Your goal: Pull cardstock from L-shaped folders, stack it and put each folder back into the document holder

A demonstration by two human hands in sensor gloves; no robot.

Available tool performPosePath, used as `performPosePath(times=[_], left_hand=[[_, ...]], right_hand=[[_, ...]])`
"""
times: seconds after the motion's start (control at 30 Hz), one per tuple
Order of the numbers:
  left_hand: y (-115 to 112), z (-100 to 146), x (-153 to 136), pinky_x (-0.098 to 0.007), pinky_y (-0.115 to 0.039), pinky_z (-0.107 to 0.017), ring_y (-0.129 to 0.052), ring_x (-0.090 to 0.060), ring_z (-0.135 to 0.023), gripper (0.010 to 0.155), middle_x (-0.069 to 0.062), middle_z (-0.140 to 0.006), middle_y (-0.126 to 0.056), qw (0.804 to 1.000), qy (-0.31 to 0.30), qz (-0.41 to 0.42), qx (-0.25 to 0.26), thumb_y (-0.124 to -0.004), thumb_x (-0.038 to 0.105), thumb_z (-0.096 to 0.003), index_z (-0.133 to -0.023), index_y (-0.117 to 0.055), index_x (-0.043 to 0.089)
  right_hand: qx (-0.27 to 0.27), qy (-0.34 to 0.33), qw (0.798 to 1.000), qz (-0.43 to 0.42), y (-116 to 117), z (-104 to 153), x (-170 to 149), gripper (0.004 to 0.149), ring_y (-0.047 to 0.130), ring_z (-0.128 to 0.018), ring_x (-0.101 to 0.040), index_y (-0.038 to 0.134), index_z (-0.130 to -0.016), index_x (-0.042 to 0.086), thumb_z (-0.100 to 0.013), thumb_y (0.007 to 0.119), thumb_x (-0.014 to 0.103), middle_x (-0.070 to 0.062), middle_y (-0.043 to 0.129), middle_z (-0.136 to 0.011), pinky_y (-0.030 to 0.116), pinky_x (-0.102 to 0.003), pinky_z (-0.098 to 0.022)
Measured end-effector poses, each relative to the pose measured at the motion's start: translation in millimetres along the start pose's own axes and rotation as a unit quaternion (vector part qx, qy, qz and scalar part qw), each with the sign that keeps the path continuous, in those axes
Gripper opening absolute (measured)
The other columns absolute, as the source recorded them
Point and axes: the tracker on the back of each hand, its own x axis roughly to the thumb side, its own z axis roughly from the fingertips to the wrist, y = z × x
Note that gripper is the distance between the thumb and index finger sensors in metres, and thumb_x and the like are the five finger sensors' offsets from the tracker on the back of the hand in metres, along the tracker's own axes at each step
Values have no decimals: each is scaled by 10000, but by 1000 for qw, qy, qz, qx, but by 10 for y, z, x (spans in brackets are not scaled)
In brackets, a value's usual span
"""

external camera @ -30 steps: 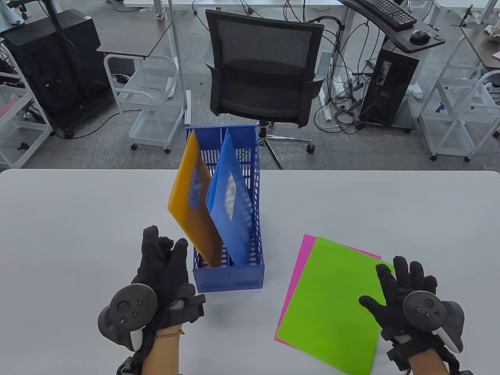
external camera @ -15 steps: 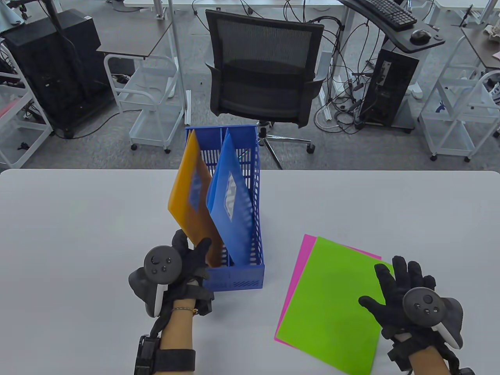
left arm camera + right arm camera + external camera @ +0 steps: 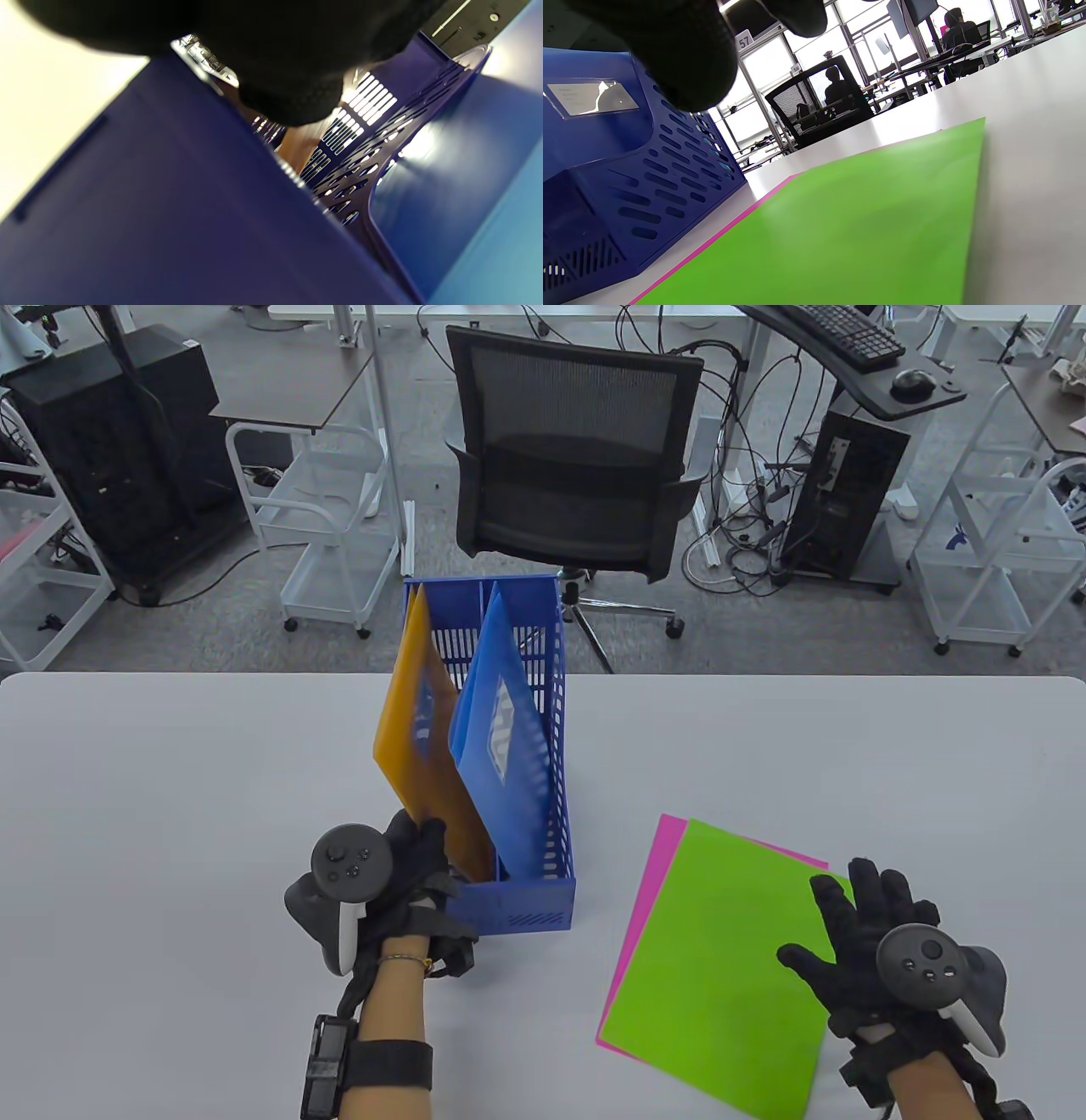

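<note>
A blue mesh document holder stands on the table at centre. An orange folder leans left in its left slot and a blue folder stands in the right slot. My left hand is at the holder's near left corner, its fingers pressing the orange folder's lower edge. The left wrist view shows the holder's front wall and a strip of the orange folder. Green cardstock lies on pink cardstock to the right. My right hand rests flat on the green sheet's right edge, fingers spread.
The white table ends at its far edge just behind the holder. A black office chair stands beyond it, with carts and desks farther back. In the right wrist view the green sheet lies close beside the holder.
My left hand moved right and forward from beside the holder to the orange folder's lower edge. The orange folder now stands a little more upright. The right hand barely moved.
</note>
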Motion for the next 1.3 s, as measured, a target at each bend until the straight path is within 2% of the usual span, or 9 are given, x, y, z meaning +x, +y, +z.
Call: performPosePath(times=[0.3, 0.47, 0.6, 0.77, 1.03, 1.3], left_hand=[[119, 69, -1, -357, -1011, -183, -1144, -64, -165, 433, -83, -496, -1101, 999, -25, 8, 32, -855, 399, -497, -838, -909, 138], [254, 189, 27, -361, -1014, -202, -1152, -65, -184, 432, -86, -508, -1095, 996, -54, 40, 60, -850, 399, -501, -845, -902, 143], [377, 300, -13, -372, -1009, -233, -1160, -78, -217, 435, -89, -531, -1087, 989, -69, 102, 81, -845, 399, -504, -860, -889, 153], [557, 412, -78, -367, -1011, -252, -1163, -71, -239, 432, -78, -549, -1083, 981, -98, 123, 115, -835, 407, -510, -869, -881, 170], [900, 601, -161, -364, -1007, -285, -1160, -66, -280, 428, -56, -586, -1070, 954, -163, 188, 165, -821, 424, -516, -884, -865, 210], [1185, 799, -82, -360, -1005, -299, -1157, -62, -292, 428, -47, -598, -1065, 917, -234, 238, 217, -816, 430, -518, -888, -857, 219]], right_hand=[[0, -2, 1000, 3, 8, -4, 0, 828, 177, -1010, -524, 477, -1066, 197, -438, 873, 562, -251, 252, -1168, 113, -752, -646], [0, -5, 1000, 7, 17, -2, 16, 831, 170, -1012, -522, 475, -1067, 199, -437, 873, 566, -247, 249, -1170, 107, -753, -644], [11, -15, 1000, 0, 17, -9, 12, 835, 123, -1014, -507, 471, -1071, 208, -435, 878, 565, -231, 216, -1176, 93, -755, -643], [11, -37, 999, -9, -4, 12, 27, 841, 99, -1020, -490, 475, -1070, 217, -425, 887, 564, -219, 208, -1181, 92, -753, -648], [-13, -71, 997, -30, -67, 50, 47, 857, 134, -1031, -485, 464, -1069, 225, -412, 891, 573, -213, 239, -1184, 127, -739, -674], [-37, -87, 994, -51, -131, 82, 34, 844, 207, -1023, -523, 466, -1065, 215, -418, 888, 556, -228, 274, -1178, 154, -724, -688]])
